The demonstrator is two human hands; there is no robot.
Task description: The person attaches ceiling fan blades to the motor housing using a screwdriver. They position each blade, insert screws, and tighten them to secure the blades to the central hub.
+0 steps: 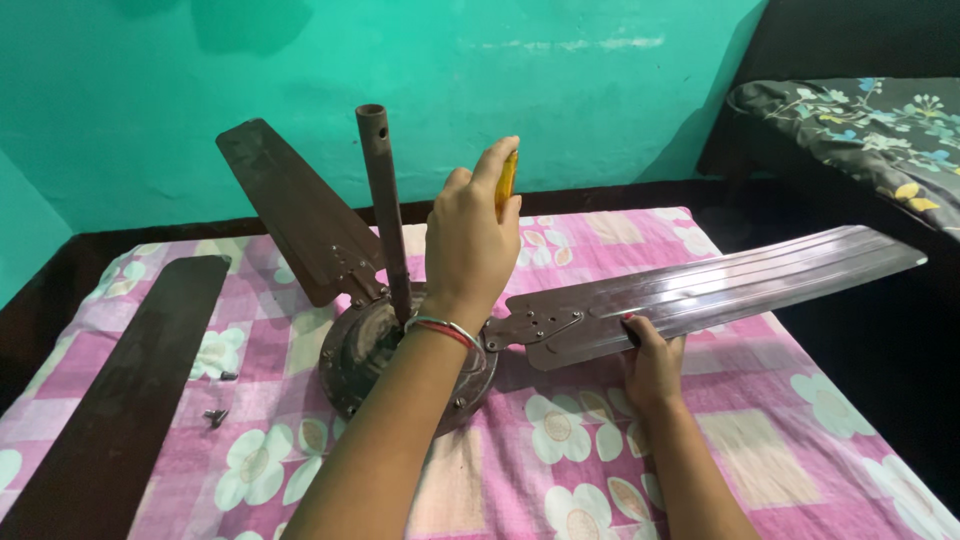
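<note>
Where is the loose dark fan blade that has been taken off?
The detached dark brown fan blade lies flat at the left of the head view, on the pink floral cloth, with small loose screws between it and the fan motor.

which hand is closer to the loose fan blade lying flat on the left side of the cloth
Left. The left hand is raised over the fan motor, holding a yellow-handled tool, one gap away from the loose blade. The right hand grips the attached blade, farther off.
</note>
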